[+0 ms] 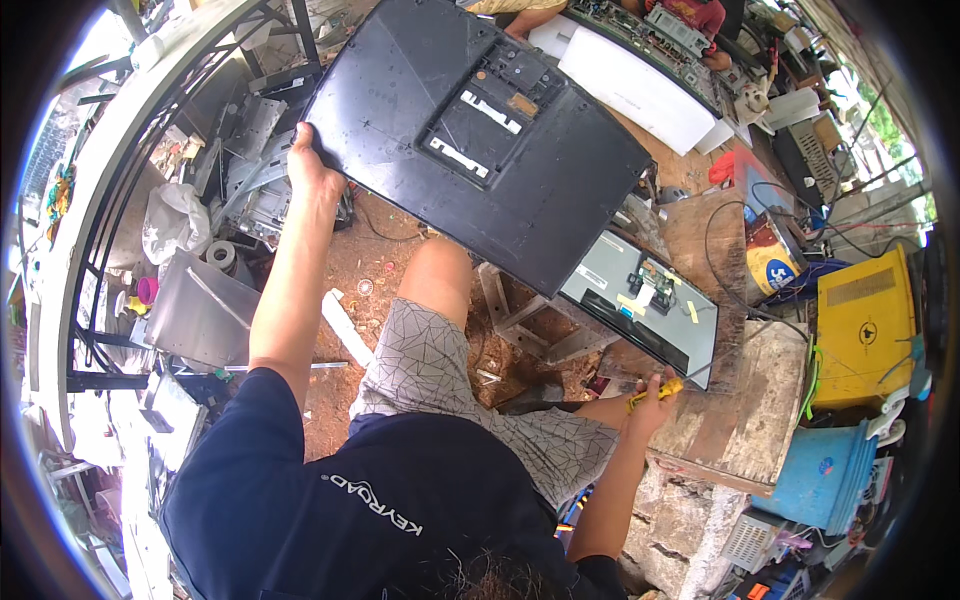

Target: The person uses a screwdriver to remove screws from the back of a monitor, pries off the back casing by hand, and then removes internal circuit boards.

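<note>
My left hand (315, 170) grips the left edge of a large black plastic back cover (380, 110), which looks like it comes from a flat screen. The cover is raised and tilted, with a recessed panel in its middle. In my right hand (654, 405) is a tool with a yellow handle (668, 386); its working end is not clear. Just beyond that hand, a grey flat display panel (690, 325) lies on a wooden bench (745, 400). A small circuit board and yellow tape strips sit on the panel. The black cover overlaps its far left side.
Two other people work at the far side, beside a circuit-covered panel (625, 45) and a long white panel (640, 90). At right are a yellow case (866, 330), a blue bin (822, 475) and loose cables. Scrap metal sheets (200, 310) crowd the left, inside a metal frame (60, 230).
</note>
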